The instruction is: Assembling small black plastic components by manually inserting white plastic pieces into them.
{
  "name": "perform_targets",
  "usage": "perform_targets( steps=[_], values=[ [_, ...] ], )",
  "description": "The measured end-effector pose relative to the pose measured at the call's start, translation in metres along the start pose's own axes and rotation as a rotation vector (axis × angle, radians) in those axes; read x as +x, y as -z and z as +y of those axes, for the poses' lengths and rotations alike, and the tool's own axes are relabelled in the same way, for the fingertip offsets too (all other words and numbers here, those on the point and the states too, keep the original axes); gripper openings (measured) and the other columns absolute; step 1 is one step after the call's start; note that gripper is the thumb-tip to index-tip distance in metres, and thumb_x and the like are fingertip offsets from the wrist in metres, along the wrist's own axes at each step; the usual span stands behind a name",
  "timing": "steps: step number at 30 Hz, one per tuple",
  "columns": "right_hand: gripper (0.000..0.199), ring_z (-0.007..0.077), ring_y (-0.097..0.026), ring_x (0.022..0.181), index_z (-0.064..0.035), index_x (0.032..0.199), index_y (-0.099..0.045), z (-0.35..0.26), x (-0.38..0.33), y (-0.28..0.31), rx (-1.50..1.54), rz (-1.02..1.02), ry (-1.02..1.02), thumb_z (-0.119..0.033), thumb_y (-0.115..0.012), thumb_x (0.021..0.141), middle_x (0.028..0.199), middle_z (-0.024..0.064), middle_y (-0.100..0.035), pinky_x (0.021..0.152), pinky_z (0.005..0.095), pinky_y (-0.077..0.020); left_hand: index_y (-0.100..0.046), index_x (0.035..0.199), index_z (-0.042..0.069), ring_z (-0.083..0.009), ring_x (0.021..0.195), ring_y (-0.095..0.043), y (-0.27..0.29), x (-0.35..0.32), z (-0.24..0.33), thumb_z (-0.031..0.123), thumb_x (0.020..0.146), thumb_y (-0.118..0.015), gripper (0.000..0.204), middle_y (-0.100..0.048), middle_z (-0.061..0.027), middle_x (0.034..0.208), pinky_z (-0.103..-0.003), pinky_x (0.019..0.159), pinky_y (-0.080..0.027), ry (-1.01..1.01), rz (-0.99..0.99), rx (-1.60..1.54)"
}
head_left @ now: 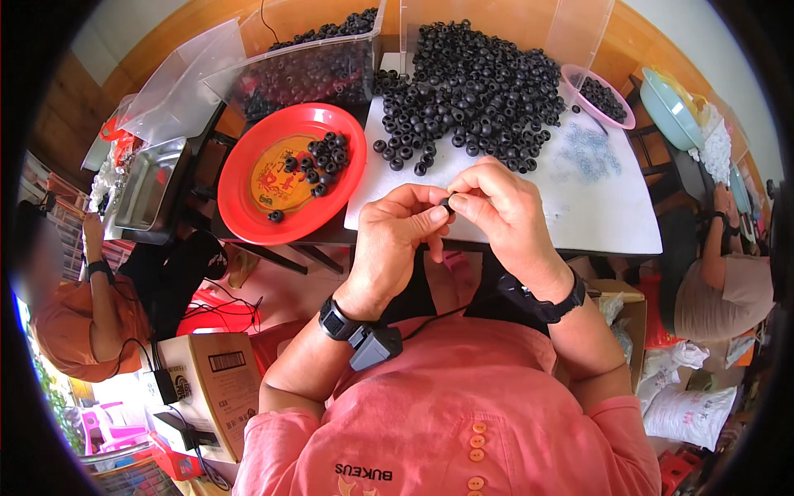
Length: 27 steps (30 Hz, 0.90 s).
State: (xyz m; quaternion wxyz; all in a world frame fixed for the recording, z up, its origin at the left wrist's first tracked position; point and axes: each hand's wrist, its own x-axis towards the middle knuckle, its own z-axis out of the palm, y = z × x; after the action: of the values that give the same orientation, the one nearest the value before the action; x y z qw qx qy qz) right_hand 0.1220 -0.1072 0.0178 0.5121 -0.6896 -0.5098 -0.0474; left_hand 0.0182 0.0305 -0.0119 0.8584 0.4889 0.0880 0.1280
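Note:
Above the near edge of the white board (608, 219), my left hand (393, 240) and my right hand (506, 217) meet at the fingertips. Both pinch one small black bead (447, 205), mostly covered by the thumbs and fingers. Just beyond them spreads a large heap of round black beads (480, 91), holes showing in many. A red round plate (234, 217) lies left of my left hand. Several loose beads (327, 157) are grouped on its right side, and a single bead (275, 216) sits near its front rim.
Behind the plate stands a clear plastic bin (374, 58) of black beads. A pink bowl (627, 118) of smaller black pieces is at the board's far right, beside a teal basin (666, 112). Leftward are a steel tray (180, 149) and a seated person (99, 322); another person (719, 289) sits right.

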Motion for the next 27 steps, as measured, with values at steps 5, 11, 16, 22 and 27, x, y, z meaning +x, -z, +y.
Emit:
perform_targets(
  steps=[5,11,16,22,27],
  values=[
    [0.007,0.021,-0.062,0.068,-0.0001,0.087,-0.061,0.001,-0.01,-0.01,0.083,0.11,-0.057,-0.002,-0.067,0.091,0.079,0.0091,-0.059,0.059,0.0318,-0.0477,-0.065,0.108,-0.006,-0.012,0.07,-0.061,-0.001,0.0,-0.004,0.005,0.095,-0.066,0.017,-0.067,-0.0088,0.088,-0.024,0.052,-0.051,-0.037,0.025,0.011],
    [0.012,0.0258,-0.058,0.063,-0.0028,0.082,-0.06,0.005,-0.013,-0.01,-0.084,0.146,0.074,-0.005,-0.07,0.088,0.076,0.0084,-0.058,0.055,0.036,-0.0443,-0.066,0.106,-0.005,-0.0123,0.063,-0.059,-0.001,-0.001,-0.007,0.003,0.094,-0.066,0.014,-0.067,-0.0087,0.088,-0.024,0.05,-0.049,-0.058,0.027,0.062],
    [0.009,0.0289,-0.058,0.067,-0.0037,0.084,-0.059,0.002,-0.013,0.0,-0.185,0.074,0.124,-0.002,-0.067,0.086,0.076,0.0087,-0.057,0.059,0.0395,-0.0452,-0.067,0.105,-0.005,-0.0125,0.062,-0.059,-0.004,-0.002,-0.006,0.002,0.093,-0.066,0.014,-0.067,-0.0086,0.087,-0.024,0.05,-0.049,-0.056,0.028,0.054],
    [0.011,0.0306,-0.057,0.072,-0.0045,0.085,-0.056,-0.001,-0.012,0.004,-0.368,0.008,0.196,-0.001,-0.063,0.078,0.079,0.0096,-0.055,0.064,0.0415,-0.0456,-0.067,0.105,-0.005,-0.0123,0.061,-0.058,-0.005,-0.002,-0.006,0.001,0.092,-0.067,0.014,-0.066,-0.0077,0.085,-0.024,0.05,-0.048,-0.054,0.039,0.062],
    [0.014,0.03,-0.056,0.07,-0.0056,0.079,-0.052,-0.009,-0.008,0.004,-0.527,0.007,0.295,-0.004,-0.065,0.073,0.076,0.0095,-0.053,0.063,0.0416,-0.0454,-0.067,0.105,-0.005,-0.0119,0.06,-0.057,-0.003,-0.003,-0.008,0.0,0.092,-0.067,0.013,-0.066,-0.0072,0.084,-0.023,0.05,-0.047,-0.061,0.036,0.066]
  ],
)
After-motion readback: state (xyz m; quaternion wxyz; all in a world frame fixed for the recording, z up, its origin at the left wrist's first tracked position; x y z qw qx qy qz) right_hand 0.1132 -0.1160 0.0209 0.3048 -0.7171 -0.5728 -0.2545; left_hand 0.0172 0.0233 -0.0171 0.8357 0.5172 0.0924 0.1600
